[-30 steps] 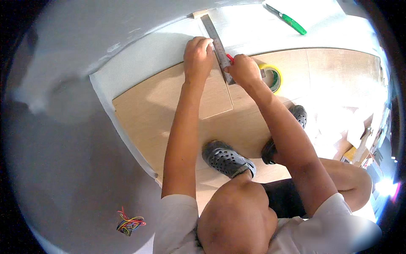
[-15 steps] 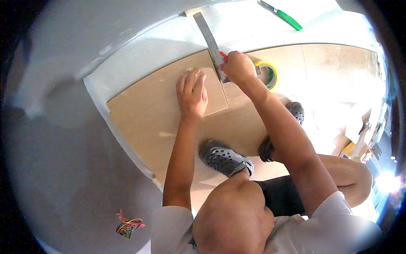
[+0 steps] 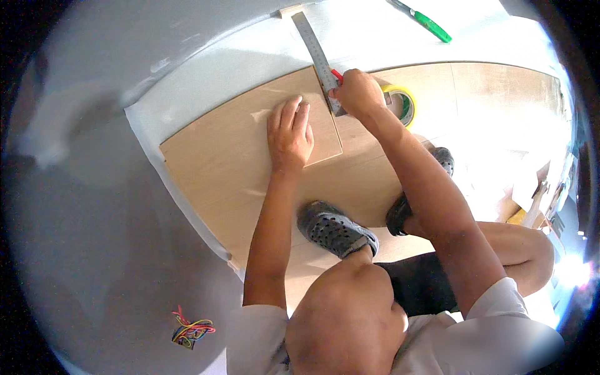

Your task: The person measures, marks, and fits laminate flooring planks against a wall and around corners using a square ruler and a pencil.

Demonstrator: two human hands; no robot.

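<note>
My left hand (image 3: 289,137) lies with fingers apart on a light wooden plank piece (image 3: 231,125). My right hand (image 3: 360,94) is closed on the lower end of a metal square ruler (image 3: 307,39), with a red pen-like tool (image 3: 338,75) also in its grip. The ruler lies beside the plank piece's right edge, its far end near a small wood strip (image 3: 290,11). A yellow roll of tape (image 3: 406,94) rests just right of my right hand, partly hidden by it.
A green-handled knife (image 3: 431,26) lies on the white underlay (image 3: 394,40). A grey wall (image 3: 94,219) borders the laid planks (image 3: 494,94) on the left, with coloured wires (image 3: 194,328) sticking out. My feet in grey clogs (image 3: 334,228) are on the planks; scraps lie at right.
My left hand has left the ruler's edge and moved down onto the plank piece, its fingers spreading. My right hand still grips the ruler.
</note>
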